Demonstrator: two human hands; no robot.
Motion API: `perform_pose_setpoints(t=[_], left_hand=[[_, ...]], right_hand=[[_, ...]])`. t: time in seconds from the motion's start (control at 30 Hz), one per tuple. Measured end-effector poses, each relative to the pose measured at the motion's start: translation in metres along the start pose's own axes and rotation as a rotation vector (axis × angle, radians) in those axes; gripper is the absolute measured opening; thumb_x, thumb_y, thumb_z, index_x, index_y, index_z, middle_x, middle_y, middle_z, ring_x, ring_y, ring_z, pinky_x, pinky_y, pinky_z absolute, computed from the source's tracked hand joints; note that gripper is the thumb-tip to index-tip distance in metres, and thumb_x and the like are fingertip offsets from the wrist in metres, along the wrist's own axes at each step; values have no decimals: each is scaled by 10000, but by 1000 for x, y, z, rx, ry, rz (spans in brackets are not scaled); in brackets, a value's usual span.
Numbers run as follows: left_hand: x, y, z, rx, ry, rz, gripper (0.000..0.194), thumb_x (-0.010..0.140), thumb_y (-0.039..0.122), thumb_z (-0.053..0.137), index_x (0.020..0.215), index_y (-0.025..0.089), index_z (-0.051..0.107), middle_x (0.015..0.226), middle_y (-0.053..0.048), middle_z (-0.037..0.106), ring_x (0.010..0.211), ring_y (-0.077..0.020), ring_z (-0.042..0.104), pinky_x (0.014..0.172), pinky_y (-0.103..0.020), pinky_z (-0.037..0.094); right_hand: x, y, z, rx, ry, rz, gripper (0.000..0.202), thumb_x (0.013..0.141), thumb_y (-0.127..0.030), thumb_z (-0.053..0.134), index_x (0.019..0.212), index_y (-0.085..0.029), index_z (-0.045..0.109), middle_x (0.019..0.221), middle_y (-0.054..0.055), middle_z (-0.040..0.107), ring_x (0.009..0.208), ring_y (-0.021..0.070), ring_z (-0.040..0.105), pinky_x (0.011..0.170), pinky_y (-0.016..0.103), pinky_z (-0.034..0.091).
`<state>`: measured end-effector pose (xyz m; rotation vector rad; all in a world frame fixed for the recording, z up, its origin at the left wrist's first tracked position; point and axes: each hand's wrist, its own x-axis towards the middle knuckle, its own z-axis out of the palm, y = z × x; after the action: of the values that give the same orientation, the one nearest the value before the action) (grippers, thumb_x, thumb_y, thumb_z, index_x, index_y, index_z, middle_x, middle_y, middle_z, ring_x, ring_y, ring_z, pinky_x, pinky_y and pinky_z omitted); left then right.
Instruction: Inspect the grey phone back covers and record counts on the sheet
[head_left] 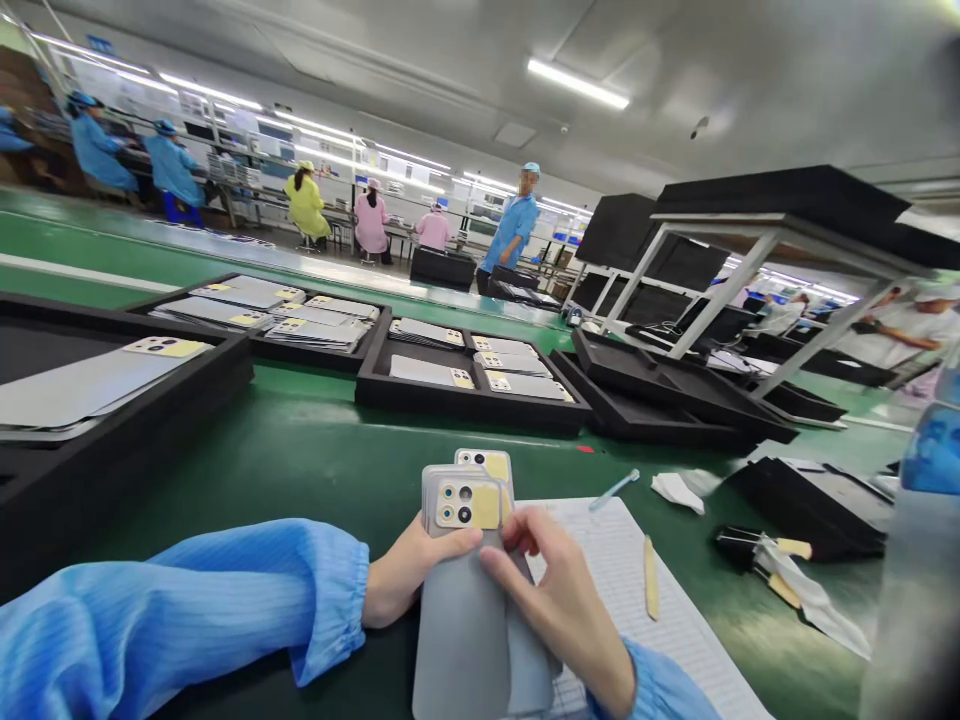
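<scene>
A stack of grey phone back covers (461,620), each top one with a camera block and a yellow patch, stands tilted at the bottom centre. My left hand (420,565) wraps round the stack's left side, its thumb across the front under the camera block. With thumb and index finger bent close together, my right hand (551,580) touches the right edge of the stack. One cover (484,460) sticks up behind the others. A printed sheet (622,580) lies under and to the right of my right hand.
Black trays (472,405) with more covers line the green table (315,450). On the right are a blue stick (615,490), a wooden stick (651,580), crumpled tissue (677,492), black-handled tools (739,547) and a blurred bottle (919,560). People work beyond.
</scene>
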<state>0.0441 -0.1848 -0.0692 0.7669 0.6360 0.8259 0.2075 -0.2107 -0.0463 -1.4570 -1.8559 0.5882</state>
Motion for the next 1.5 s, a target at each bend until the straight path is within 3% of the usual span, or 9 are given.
perform_pose_setpoints(t=[0.13,0.27,0.53,0.83,1.0,1.13,1.3,1.4,1.5], left_hand=[[-1,0,0,23,11,-4,406,713,266,689,1083,140,578,1089,-109,649,979,-237,605,875,-349,460],[0,-3,-1,23,36,-8,473,683,290,715,1098,124,563,1113,-127,636,1004,-264,594,886,-378,455],[2,-8,-6,33,-48,52,443,676,304,723,1070,141,603,1088,-95,654,1055,-268,569,902,-353,444],[4,-7,-8,70,-95,66,454,683,321,721,1095,171,601,1170,-78,617,1100,-254,544,959,-355,401],[3,-6,-7,83,-111,59,470,676,323,726,1099,166,598,1179,-84,611,1113,-251,536,956,-351,404],[2,-8,-7,51,-54,35,456,666,316,733,1062,131,603,1086,-104,656,989,-242,607,889,-346,451],[0,-6,-3,1,-8,16,466,692,248,709,1109,107,556,1102,-112,648,1019,-262,600,886,-355,464],[0,-5,-2,-40,48,16,481,708,232,686,1142,108,518,1101,-107,651,1030,-262,598,894,-355,466],[2,-4,0,-90,137,-22,519,712,253,674,1179,136,481,1111,-84,651,1036,-251,598,892,-353,476]], right_hand=[[-5,-3,10,40,24,85,235,685,-214,657,834,-187,477,699,-8,539,635,151,487,605,274,423],[-4,1,14,118,11,85,180,712,-225,635,831,-182,507,711,-5,530,646,142,468,608,262,412],[-10,7,20,200,94,71,169,716,-265,612,800,-181,492,701,-13,484,614,128,450,573,244,415],[-14,11,22,290,73,75,169,754,-293,610,785,-185,484,650,-32,459,554,105,444,500,200,389],[-14,11,22,516,52,123,213,762,-357,619,751,-181,499,669,-15,497,596,111,454,521,196,380],[-8,13,12,700,75,212,266,770,-426,605,788,-184,493,758,18,588,675,134,510,592,214,415],[-2,18,0,664,181,283,356,771,-451,603,984,-206,457,782,26,632,686,161,565,607,243,448],[-6,19,3,723,87,283,482,697,-431,682,1046,-208,435,907,53,647,833,214,607,726,309,484],[-17,20,5,700,-27,274,459,623,-410,737,950,-176,517,928,75,657,879,240,607,770,332,474]])
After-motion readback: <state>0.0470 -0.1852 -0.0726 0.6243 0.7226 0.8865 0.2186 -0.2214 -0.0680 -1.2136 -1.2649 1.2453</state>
